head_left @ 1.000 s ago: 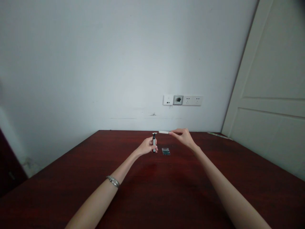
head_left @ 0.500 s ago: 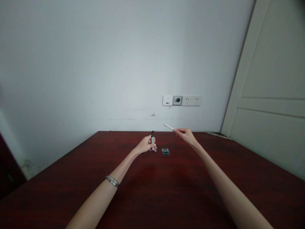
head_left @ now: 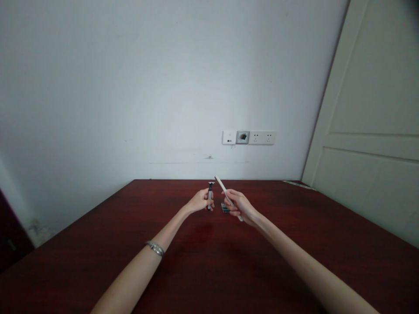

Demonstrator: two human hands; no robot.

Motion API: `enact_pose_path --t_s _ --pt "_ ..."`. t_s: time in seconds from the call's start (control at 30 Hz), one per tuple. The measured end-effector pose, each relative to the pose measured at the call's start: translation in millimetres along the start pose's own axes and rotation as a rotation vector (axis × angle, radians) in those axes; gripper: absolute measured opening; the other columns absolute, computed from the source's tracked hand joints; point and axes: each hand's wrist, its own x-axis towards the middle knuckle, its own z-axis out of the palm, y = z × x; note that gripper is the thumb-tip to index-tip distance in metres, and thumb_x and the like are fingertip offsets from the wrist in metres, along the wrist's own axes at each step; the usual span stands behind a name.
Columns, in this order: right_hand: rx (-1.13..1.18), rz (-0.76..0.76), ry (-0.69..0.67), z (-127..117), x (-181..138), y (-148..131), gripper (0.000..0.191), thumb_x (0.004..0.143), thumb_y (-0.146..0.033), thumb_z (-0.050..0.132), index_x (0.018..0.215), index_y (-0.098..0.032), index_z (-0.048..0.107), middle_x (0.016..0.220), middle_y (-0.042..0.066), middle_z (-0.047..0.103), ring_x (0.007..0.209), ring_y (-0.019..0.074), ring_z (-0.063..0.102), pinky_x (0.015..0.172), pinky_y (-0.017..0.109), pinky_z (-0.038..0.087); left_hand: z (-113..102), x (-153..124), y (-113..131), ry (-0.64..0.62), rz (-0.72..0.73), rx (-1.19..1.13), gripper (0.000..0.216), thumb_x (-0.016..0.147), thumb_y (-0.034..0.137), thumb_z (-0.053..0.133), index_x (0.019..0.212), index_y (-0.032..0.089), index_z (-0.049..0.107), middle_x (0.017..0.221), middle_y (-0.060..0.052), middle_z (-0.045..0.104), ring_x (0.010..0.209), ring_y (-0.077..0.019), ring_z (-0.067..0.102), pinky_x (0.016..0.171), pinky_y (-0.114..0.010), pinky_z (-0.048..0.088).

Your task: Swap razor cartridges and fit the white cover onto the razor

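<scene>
My left hand (head_left: 199, 201) is closed around the grey handle of a razor (head_left: 210, 198), which stands upright with its dark, T-shaped head at the top. Just to its right, my right hand (head_left: 240, 206) grips a slim white stick (head_left: 221, 186). The stick slants up and left, its upper end close to the razor head but apart from it, its lower end poking out below my fingers. Whether its tip carries bristles is too small to tell. Partly behind my right fingers, a small clear case (head_left: 224, 208) with dark contents lies on the table.
The dark red wooden table (head_left: 196, 261) reaches back to a pale wall (head_left: 163, 87). Power sockets (head_left: 262, 138) are set in the wall above its far edge. At the right stands a white panelled door (head_left: 369, 109), with a thin flat strip (head_left: 298, 185) lying near the far right corner.
My right hand has come left and down towards the razor, and the white stick now points more steeply up. It now covers part of the clear case. My left hand stays nearly in place.
</scene>
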Motion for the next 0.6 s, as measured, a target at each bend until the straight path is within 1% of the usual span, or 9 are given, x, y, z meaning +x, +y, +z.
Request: enact_pose_path --t_s 0.07,0.13,0.23,0.33,0.4,0.5,0.6 --pt "0.032 -0.013 0.010 5.8 -1.2 2.1 0.026 0.072 -0.040 0.059 0.086 -0.020 0.048 0.049 -0.010 0.038 0.034 0.0013 0.018 0.031 0.012 0.007 1.8 -1.0 1.4 0.006 0.015 -0.006 0.017 0.070 0.011 0.054 0.078 0.016 0.040 0.059 -0.001 0.061 0.051 -0.0129 0.062 0.043 -0.017 0.040" --pt "0.043 -0.004 0.012 10.9 -3.2 7.6 0.028 0.072 -0.042 0.059 0.086 -0.021 0.047 0.048 -0.011 0.034 0.034 0.0014 0.017 0.031 0.013 0.006 3.8 -1.7 2.6 0.012 0.033 -0.018 0.017 0.069 0.012 0.055 0.078 0.015 0.041 0.058 0.000 0.060 0.049 -0.0117 0.060 0.043 -0.018 0.041" --pt "0.054 0.017 0.029 19.1 -10.7 24.6 0.033 0.071 -0.049 0.059 0.084 -0.021 0.046 0.046 -0.012 0.030 0.033 0.0013 0.014 0.032 0.013 0.005 6.3 -1.9 2.4 -0.001 0.062 -0.028 0.016 0.068 0.011 0.056 0.075 0.015 0.042 0.058 0.002 0.059 0.050 -0.0109 0.059 0.046 -0.019 0.043" --pt "0.073 0.016 0.066 26.1 -19.3 39.3 0.038 0.068 -0.055 0.058 0.080 -0.021 0.046 0.045 -0.013 0.026 0.033 0.0012 0.013 0.032 0.014 0.005 7.9 -1.8 0.3 -0.019 0.056 -0.047 0.018 0.065 0.009 0.055 0.072 0.016 0.040 0.056 0.003 0.057 0.048 -0.0107 0.058 0.045 -0.020 0.043" --pt "0.082 0.006 0.075 29.1 -21.5 40.0 0.039 0.067 -0.055 0.060 0.078 -0.021 0.046 0.045 -0.013 0.026 0.033 0.0011 0.013 0.032 0.014 0.005 8.6 -2.1 -0.4 -0.008 0.046 -0.060 0.018 0.065 0.008 0.055 0.072 0.016 0.040 0.055 0.003 0.057 0.047 -0.0107 0.058 0.044 -0.019 0.042" --pt "0.100 -0.036 0.083 31.8 -19.6 32.5 0.039 0.065 -0.054 0.061 0.077 -0.021 0.045 0.045 -0.013 0.026 0.033 0.0010 0.013 0.032 0.014 0.004 9.5 -3.3 1.2 0.003 0.037 -0.084 0.016 0.066 0.008 0.054 0.072 0.015 0.041 0.055 0.002 0.058 0.049 -0.0112 0.059 0.045 -0.019 0.043" --pt "0.098 -0.018 0.090 35.0 -18.7 34.3 0.040 0.064 -0.055 0.062 0.076 -0.021 0.044 0.044 -0.013 0.026 0.033 0.0007 0.013 0.032 0.014 0.004 10.6 -3.8 4.3 -0.007 0.047 -0.120 0.018 0.065 0.008 0.056 0.071 0.015 0.040 0.055 0.003 0.057 0.049 -0.0107 0.058 0.047 -0.020 0.045"
